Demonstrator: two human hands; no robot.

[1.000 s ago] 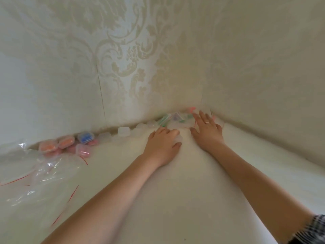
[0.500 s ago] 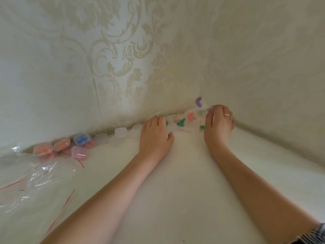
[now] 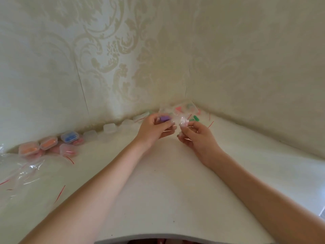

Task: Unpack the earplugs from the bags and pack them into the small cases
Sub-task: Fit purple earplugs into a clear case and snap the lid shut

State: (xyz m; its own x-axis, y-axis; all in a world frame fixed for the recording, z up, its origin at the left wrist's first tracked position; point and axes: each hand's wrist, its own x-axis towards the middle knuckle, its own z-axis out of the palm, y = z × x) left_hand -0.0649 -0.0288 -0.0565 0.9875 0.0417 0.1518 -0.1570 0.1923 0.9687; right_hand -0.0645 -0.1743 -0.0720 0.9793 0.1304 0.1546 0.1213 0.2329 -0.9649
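Head view: both hands meet at the far corner of the white table (image 3: 158, 191), against the patterned wall. Left hand (image 3: 154, 128) has fingers curled round a small clear bag (image 3: 173, 120) with purple earplugs (image 3: 165, 118) showing inside. Right hand (image 3: 195, 136) pinches the bag's other, crumpled end between thumb and fingertips. The bag is held just above the table, between the two hands.

Just beyond the hands, in the corner, lies a pile of more bagged earplugs (image 3: 186, 109), green and pink ones visible. Empty clear cases (image 3: 110, 128) run along the wall to the left. Filled cases (image 3: 48, 142), orange and blue contents, sit far left, with empty bags (image 3: 21, 171) nearer on the left.

Risks, as a judgement: pulling the seal apart too hard could make the bag burst open and send the purple plugs rolling off the table or into the corner pile, mixing colours. The thin, slippery film could slide out of the right-hand pinch. No case is beside the hands, so loose plugs would have nowhere to land.
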